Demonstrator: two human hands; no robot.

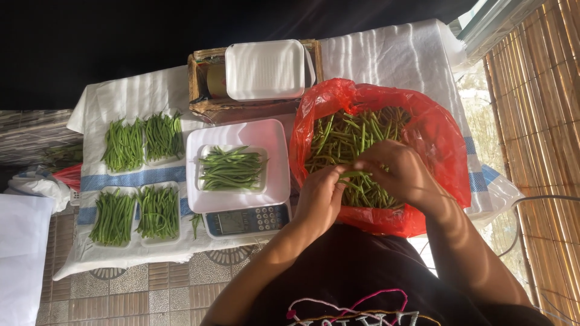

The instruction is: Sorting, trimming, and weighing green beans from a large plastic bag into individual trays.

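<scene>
Gathering green beans (353, 145) from the red plastic bag (444, 142) at the right end of the worktop (393, 57). Both hands are inside the bag mouth. Left hand (320, 196): fingers curled shut on a small bunch of beans at the near edge of the heap. Right hand (402, 172): fingers bent and pinching the same bunch from the other side, thumb hidden under the palm.

Just left of the bag: white scale (238, 202) with a foam tray (232, 169) on its platform, tray part-filled with beans laid lengthwise. Further left, four filled trays (139, 181) in two rows on the white cloth. Behind the scale, a wicker basket (199, 90) carries a stack of empty trays (266, 69).

Judgement on doing this step well: align the bunch so all the beans point one way before lifting, matching the lay in the scale's tray. Keep the bunch small; a small handful allows finer adjustment of the weight. Lift clear of the bag rim so the thin plastic does not drag and tip beans out. Set down without pressing on the platform, else the reading is disturbed.
</scene>
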